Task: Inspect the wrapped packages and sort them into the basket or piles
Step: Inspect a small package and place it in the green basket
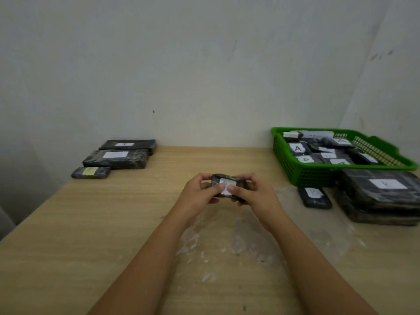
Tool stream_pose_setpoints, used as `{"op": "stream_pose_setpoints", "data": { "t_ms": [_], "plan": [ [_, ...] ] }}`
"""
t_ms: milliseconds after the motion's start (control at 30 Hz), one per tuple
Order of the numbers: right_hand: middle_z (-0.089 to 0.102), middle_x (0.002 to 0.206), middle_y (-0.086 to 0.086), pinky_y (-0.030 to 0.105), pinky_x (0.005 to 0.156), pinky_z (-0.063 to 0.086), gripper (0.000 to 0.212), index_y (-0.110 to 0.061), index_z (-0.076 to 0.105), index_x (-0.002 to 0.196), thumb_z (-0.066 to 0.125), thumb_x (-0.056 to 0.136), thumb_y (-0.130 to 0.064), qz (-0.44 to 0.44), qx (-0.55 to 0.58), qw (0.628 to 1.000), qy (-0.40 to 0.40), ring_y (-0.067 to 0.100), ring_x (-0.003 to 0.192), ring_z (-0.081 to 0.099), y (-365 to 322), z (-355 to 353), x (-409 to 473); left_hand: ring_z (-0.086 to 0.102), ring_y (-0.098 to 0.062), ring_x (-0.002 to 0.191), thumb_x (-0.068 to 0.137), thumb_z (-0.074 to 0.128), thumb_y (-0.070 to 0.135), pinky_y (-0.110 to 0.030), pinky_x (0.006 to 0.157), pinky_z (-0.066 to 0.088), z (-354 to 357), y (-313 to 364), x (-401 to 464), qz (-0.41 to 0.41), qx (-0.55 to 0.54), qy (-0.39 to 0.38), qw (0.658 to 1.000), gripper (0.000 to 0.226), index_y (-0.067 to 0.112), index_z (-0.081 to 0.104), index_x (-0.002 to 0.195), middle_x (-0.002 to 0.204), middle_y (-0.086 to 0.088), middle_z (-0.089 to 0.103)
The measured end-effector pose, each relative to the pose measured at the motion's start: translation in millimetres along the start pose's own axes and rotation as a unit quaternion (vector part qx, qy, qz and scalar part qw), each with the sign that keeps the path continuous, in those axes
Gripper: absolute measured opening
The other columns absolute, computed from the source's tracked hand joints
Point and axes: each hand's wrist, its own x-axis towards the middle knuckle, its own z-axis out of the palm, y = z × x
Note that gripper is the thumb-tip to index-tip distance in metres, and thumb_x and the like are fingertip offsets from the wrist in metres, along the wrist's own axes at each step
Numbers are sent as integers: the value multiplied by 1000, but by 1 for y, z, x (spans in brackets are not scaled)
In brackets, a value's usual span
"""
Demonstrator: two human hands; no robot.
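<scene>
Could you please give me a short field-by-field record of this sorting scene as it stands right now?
held item: small wrapped package with a white label, lettering unreadable
left hand: grips the package's left end
right hand: grips its right end
green basket: far right of the table, holds labelled packages, several marked A
right pile: large wrapped stack in front of the basket, small labelled package beside it
left pile: three wrapped packages at the far left, smallest nearest
surface: wooden table
</scene>
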Motion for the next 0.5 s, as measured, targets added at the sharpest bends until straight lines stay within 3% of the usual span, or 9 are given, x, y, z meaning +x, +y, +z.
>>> {"op": "stream_pose_setpoints", "data": {
  "t_ms": [167,367,500],
  "plan": [
    [77,86,5,27,59,55,25,-9,68,104,81,84,-5,-29,-4,999,-15,15,67,68,2,-2,3,75,-12,79,89,77,6,-22,66,57,-6,-2,-3,41,-15,6,999,37,5,62,122,92,-7,78],
    [74,75,5,26,53,51,22,0,65,102,78,84,2,-54,17,998,3,15,54,62,3,-1,2,76,-18,73,95,71,9,-25,65,60,-1,2,-4,33,-42,19,998,22,5,66,116,86,-9,79],
    [75,83,6,27,57,54,25,-2,65,106,79,85,0,-45,8,999,1,14,59,65,5,0,2,75,-17,78,96,69,9,-26,68,60,-2,-1,-3,37,-47,28,998,18,5,66,113,84,-7,78]
  ]
}}
